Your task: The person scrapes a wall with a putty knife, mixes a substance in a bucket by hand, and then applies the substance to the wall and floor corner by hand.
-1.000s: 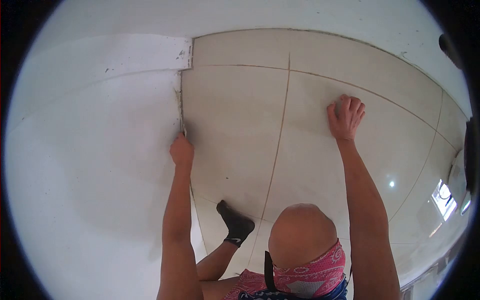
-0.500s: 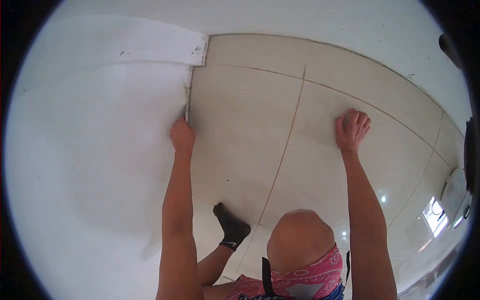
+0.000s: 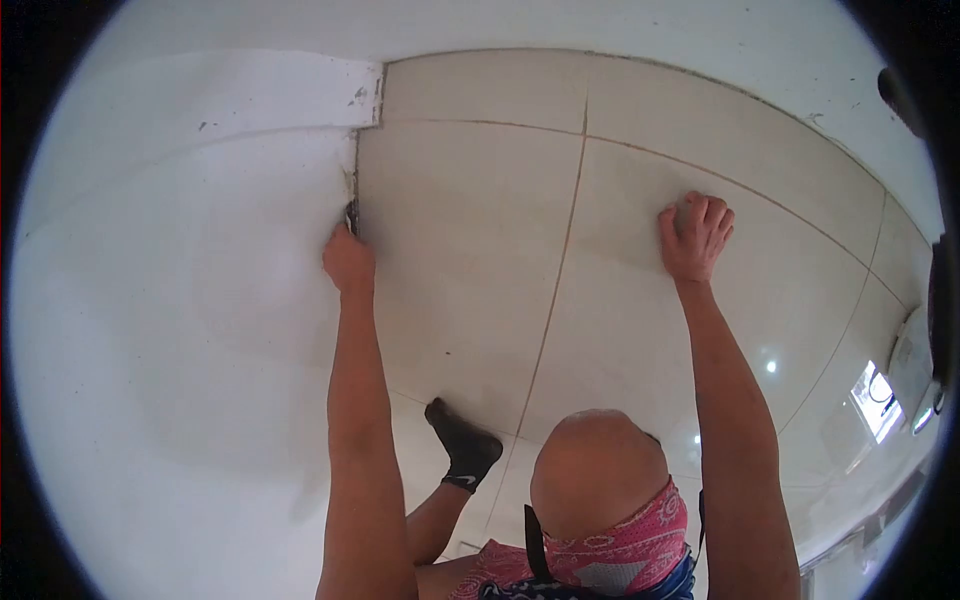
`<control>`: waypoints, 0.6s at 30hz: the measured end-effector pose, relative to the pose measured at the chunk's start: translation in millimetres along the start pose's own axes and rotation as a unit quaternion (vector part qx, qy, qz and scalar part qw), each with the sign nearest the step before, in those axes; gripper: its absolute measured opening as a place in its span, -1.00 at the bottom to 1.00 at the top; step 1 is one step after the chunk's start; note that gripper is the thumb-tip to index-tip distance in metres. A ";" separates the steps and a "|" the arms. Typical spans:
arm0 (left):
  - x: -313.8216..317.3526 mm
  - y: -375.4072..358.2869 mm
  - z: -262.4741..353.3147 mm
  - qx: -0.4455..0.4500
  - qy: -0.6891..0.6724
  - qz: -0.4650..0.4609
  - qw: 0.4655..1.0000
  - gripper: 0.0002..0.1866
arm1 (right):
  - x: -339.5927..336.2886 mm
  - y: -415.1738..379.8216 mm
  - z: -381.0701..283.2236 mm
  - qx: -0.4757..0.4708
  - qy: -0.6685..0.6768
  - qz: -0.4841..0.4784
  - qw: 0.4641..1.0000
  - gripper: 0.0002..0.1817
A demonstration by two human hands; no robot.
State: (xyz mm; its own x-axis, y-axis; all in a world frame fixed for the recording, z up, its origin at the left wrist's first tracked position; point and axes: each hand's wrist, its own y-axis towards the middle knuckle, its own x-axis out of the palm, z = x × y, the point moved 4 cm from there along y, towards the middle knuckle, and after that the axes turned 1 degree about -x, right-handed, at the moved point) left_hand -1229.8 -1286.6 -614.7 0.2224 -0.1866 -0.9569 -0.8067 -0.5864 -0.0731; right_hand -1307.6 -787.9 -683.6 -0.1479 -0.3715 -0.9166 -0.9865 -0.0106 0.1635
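Observation:
My left hand (image 3: 349,262) is closed around a small narrow tool (image 3: 351,216) with a dark end, most of it hidden in the fist. The tool's end lies along the seam where the white wall (image 3: 250,260) meets the beige tiled floor (image 3: 460,240). Just beyond the tool, chipped and scuffed paint marks the wall's edge. My right hand (image 3: 697,238) rests on a floor tile, thumb apart and fingers bent against the surface, holding nothing.
The wall steps at a corner (image 3: 380,124) ahead of my left hand. Another white wall (image 3: 700,45) runs along the far side. My bare knee (image 3: 600,470) and sock-covered foot (image 3: 463,445) are below. A dark object (image 3: 898,100) stands at the far right.
The view has shifted slightly. In my left hand the tool has turned, so its dark end now shows at the wall's edge. My right hand stays on the same tile.

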 end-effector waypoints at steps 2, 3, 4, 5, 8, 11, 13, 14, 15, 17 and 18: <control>-6.4 9.6 -1.8 0.011 -0.004 0.005 1.000 -0.86 | 1.8 7.5 -1.7 -0.004 0.003 0.016 1.000 -0.68; -12.7 8.3 -1.7 0.013 -0.004 -0.006 1.000 -0.85 | 2.4 7.1 -1.4 0.000 0.003 0.017 1.000 -0.67; -13.4 10.4 0.6 0.018 -0.002 -0.015 1.000 -0.85 | 3.3 6.1 -0.1 0.007 0.001 0.017 1.000 -0.66; -9.1 13.0 -0.7 0.023 -0.001 -0.024 0.999 -0.85 | 1.9 2.2 0.0 0.012 -0.002 0.011 1.000 -0.66; 1.8 21.4 8.2 0.056 0.025 -0.029 0.998 -0.85 | 1.2 9.5 1.8 0.009 0.007 0.003 1.000 -0.67; -9.6 24.5 11.9 0.061 0.020 -0.025 0.998 -0.84 | 2.6 10.6 0.7 0.010 -0.010 0.008 1.000 -0.67; -15.9 31.0 14.8 0.077 0.037 -0.028 0.996 -0.84 | 1.9 5.8 0.6 0.007 0.003 0.003 1.000 -0.68; -24.7 39.9 24.3 0.083 0.035 -0.029 0.996 -0.84 | 1.9 6.8 1.5 0.012 -0.001 0.004 1.000 -0.68; -39.1 50.5 36.7 0.093 0.033 -0.031 0.995 -0.85 | 0.7 7.8 1.1 0.005 0.008 0.009 1.000 -0.67; -41.9 63.8 46.4 0.105 0.035 -0.042 0.993 -0.86 | 0.7 3.7 1.8 0.001 0.016 0.005 1.000 -0.67; -39.3 72.7 50.6 0.128 0.055 -0.060 0.988 -0.86 | 1.0 4.3 1.6 -0.003 0.012 0.013 1.000 -0.67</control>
State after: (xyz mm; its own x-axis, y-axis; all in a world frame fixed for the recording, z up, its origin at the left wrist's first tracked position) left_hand -1324.8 -1281.9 -596.7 0.3715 -0.2216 -0.9016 -0.8798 -0.3942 -0.2657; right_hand -1312.1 -786.8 -684.4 -0.1721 -0.3948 -0.9025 -0.9817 -0.0066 0.1901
